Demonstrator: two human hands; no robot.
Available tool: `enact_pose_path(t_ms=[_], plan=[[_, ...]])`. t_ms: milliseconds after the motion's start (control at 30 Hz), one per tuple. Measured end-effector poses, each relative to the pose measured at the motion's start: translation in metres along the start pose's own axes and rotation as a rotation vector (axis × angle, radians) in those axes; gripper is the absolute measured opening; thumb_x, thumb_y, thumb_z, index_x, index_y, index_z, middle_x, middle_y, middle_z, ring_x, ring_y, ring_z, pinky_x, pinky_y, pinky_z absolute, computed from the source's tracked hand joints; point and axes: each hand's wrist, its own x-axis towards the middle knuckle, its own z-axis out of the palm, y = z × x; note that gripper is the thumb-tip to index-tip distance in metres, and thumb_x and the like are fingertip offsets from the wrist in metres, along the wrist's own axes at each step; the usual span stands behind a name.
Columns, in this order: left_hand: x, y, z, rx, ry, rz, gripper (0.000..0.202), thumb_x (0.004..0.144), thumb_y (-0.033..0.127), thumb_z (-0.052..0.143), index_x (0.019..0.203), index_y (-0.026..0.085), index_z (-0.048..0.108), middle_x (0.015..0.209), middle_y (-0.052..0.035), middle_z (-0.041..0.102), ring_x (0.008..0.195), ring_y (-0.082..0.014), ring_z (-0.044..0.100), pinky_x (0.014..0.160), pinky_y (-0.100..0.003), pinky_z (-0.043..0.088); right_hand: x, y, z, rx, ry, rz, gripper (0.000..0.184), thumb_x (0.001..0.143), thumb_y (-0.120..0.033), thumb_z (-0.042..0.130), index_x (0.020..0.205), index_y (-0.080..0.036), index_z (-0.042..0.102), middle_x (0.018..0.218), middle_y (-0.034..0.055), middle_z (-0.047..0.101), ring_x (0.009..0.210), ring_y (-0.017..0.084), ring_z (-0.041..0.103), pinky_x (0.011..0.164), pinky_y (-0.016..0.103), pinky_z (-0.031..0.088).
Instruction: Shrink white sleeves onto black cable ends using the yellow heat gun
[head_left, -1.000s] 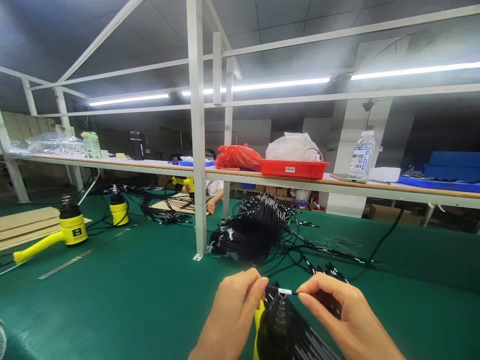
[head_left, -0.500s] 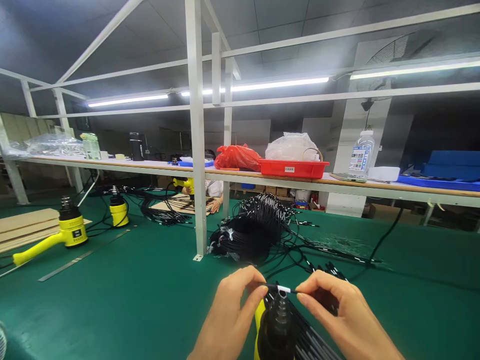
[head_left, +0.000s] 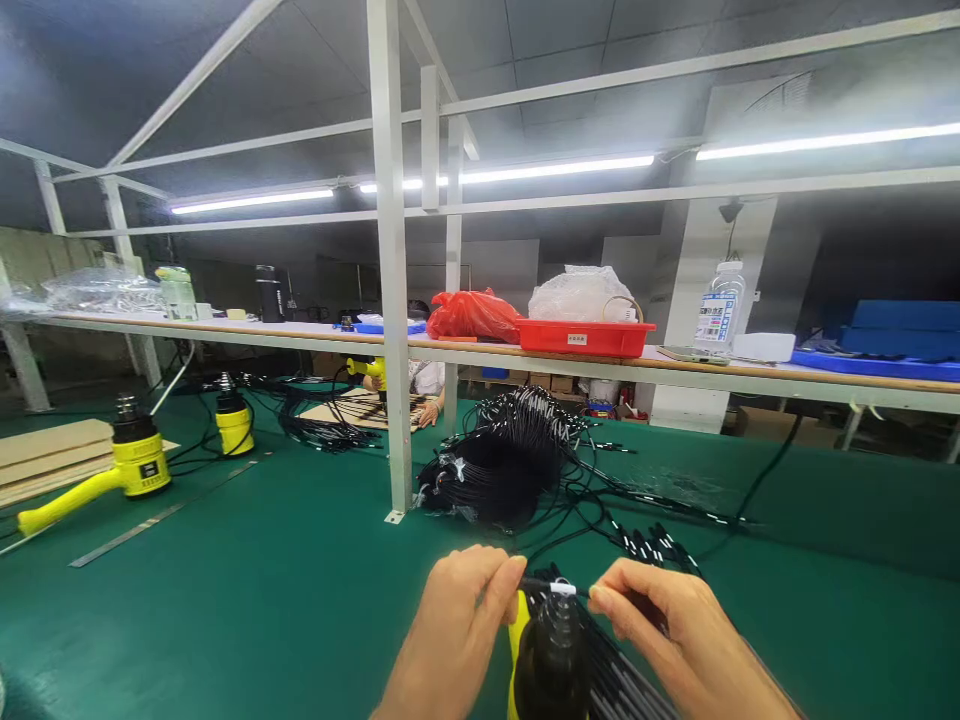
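Observation:
Between my two hands a thin black cable (head_left: pixel 536 584) is stretched level, with a short white sleeve (head_left: pixel 563 589) around its middle. My left hand (head_left: pixel 469 620) pinches the cable left of the sleeve, and my right hand (head_left: pixel 667 625) pinches it on the right. Right under the sleeve is the upright nozzle of a black and yellow heat gun (head_left: pixel 555 660); whether they touch I cannot tell. Beside the heat gun, partly behind my right hand, lies a bundle of black cables (head_left: pixel 622 680).
A large heap of black cables (head_left: pixel 495 470) lies behind my hands near a white post (head_left: pixel 391 300). Two more heat guns (head_left: pixel 142 465) stand at left. A shelf carries a red tray (head_left: pixel 585 340) and a bottle (head_left: pixel 721 310). Across the table, a co-worker's hand (head_left: pixel 429 412) shows.
Both hands and the cable have dropped slightly, bringing the white sleeve lower over the nozzle. My left fingers have turned a little around the cable. The view has shifted slightly.

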Motion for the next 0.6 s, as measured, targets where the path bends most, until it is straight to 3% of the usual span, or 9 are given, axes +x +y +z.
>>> enact_pose_path(t_ms=[267, 467, 600], plan=[[0.0007, 0.0094, -0.0038, -0.142, -0.016, 0.028, 0.016, 0.097, 0.034, 0.044, 0.088, 0.024, 0.053, 0.09, 0.0017, 0.056, 0.088, -0.0171, 0.05, 0.077, -0.026, 0.037, 0.0025, 0.0054, 0.0042, 0.072, 0.067, -0.001, 0.027, 0.09, -0.038, 0.048, 0.071, -0.022, 0.058, 0.066, -0.0023, 0.058, 0.061, 0.014, 0.051, 0.056, 0.021, 0.038], [0.0011, 0.0011, 0.0008, -0.052, 0.007, 0.013, 0.043, 0.101, 0.045, 0.033, 0.067, 0.021, 0.045, 0.074, 0.0023, 0.048, 0.076, -0.0164, 0.048, 0.074, -0.028, 0.036, -0.0024, 0.0023, 0.002, 0.021, 0.035, -0.008, 0.036, 0.095, -0.044, 0.041, 0.067, -0.022, 0.049, 0.065, -0.0026, 0.056, 0.06, 0.014, 0.049, 0.054, 0.022, 0.037], [0.0007, 0.0028, 0.001, -0.088, -0.009, 0.02, 0.036, 0.1, 0.043, 0.037, 0.074, 0.021, 0.048, 0.079, 0.0022, 0.05, 0.078, -0.0163, 0.048, 0.074, -0.027, 0.036, 0.0, 0.0047, 0.0037, 0.036, 0.05, -0.043, 0.033, 0.094, -0.041, 0.042, 0.068, -0.022, 0.051, 0.065, -0.0025, 0.056, 0.059, 0.014, 0.05, 0.054, 0.021, 0.037]])
